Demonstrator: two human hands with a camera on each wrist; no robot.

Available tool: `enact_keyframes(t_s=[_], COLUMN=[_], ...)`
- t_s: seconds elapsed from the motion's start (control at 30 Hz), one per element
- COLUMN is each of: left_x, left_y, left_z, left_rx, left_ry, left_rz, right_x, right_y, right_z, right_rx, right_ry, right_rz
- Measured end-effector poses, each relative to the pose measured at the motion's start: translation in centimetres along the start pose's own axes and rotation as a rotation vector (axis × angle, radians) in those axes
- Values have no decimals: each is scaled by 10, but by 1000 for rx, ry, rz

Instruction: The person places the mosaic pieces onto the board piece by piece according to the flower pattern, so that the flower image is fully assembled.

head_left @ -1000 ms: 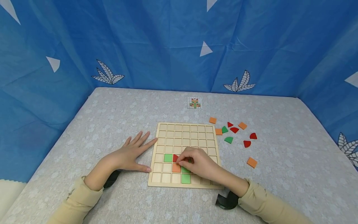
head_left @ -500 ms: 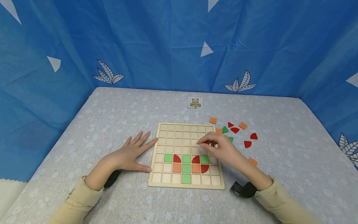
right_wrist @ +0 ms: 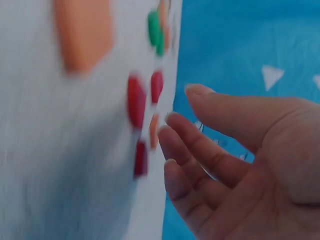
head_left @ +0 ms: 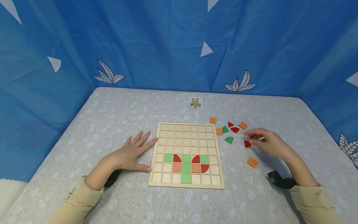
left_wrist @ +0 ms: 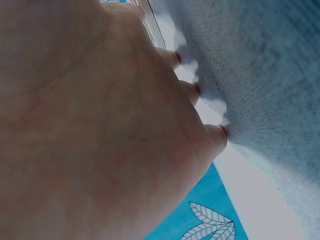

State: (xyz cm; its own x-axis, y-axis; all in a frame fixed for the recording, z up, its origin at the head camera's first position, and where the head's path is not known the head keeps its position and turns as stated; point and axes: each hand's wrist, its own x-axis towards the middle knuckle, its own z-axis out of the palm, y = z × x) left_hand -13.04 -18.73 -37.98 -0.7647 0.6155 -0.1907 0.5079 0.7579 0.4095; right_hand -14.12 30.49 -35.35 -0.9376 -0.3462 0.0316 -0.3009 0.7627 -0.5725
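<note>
My left hand point(head_left: 126, 157) lies with fingers spread on the table, its index finger and thumb touching the left edge of the wooden grid board point(head_left: 179, 135). In the left wrist view its fingertips point(left_wrist: 218, 137) rest on the cloth. On the board sit green squares point(head_left: 186, 168), orange squares point(head_left: 176, 167) and red quarter-circle tiles point(head_left: 205, 168). My right hand point(head_left: 269, 143) hovers at the loose tiles, thumb and fingers apart and holding nothing. Just by its thumb lies a red quarter-circle point(head_left: 247, 144); another red tile point(right_wrist: 141, 159) lies below the fingers, mostly covered in the head view.
Right of the board lie loose orange squares point(head_left: 252, 162), green quarter-circles point(head_left: 229, 140) and more red tiles point(head_left: 235, 130). A small pattern card point(head_left: 194, 102) lies behind the board. A blue curtain point(head_left: 167, 46) closes off the back and sides.
My right hand has moved from the red tile on the board rightward to the loose tiles, and its fingers have parted. My left hand has stayed put.
</note>
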Motion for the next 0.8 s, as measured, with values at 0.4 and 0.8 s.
enact_keyframes(t_s=[0.4,0.8], left_x=[1,-1], left_y=[0,1], left_z=[-1,0], left_rx=[1,-7], left_ry=[10,3], left_rz=[7,7], right_x=[-2,3], right_y=[24,23], right_z=[2,14], right_rx=[55,-20], right_ry=[-1,-37], right_rz=[-75,-52])
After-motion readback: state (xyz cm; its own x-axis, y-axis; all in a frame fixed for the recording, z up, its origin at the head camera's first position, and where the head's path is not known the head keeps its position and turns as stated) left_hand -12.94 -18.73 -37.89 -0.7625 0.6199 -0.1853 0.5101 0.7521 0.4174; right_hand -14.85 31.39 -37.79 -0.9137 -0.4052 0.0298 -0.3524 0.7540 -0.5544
